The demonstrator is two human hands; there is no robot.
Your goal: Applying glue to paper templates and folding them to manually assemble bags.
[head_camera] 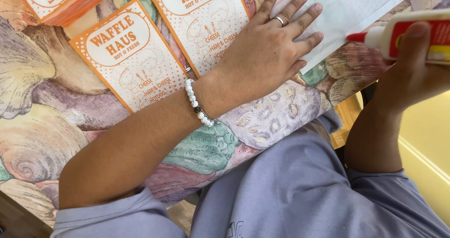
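Note:
My left hand (269, 46) lies flat, fingers spread, pressing down on a white paper sheet (347, 8) at the top of the table. It wears a ring and a white bead bracelet. My right hand (412, 74) grips a white glue bottle (417, 36) with a red cap and red label, its tip pointing left toward the edge of the white sheet. Two orange-and-white printed paper bags (133, 55) (206, 22) lie side by side just left of my left wrist.
A stack of orange-edged bags (56, 1) sits at the top left. The tablecloth (51, 125) has a seashell pattern. The table's edge runs diagonally above my lap in grey clothing (300, 186). A yellow surface (426, 135) lies at the right.

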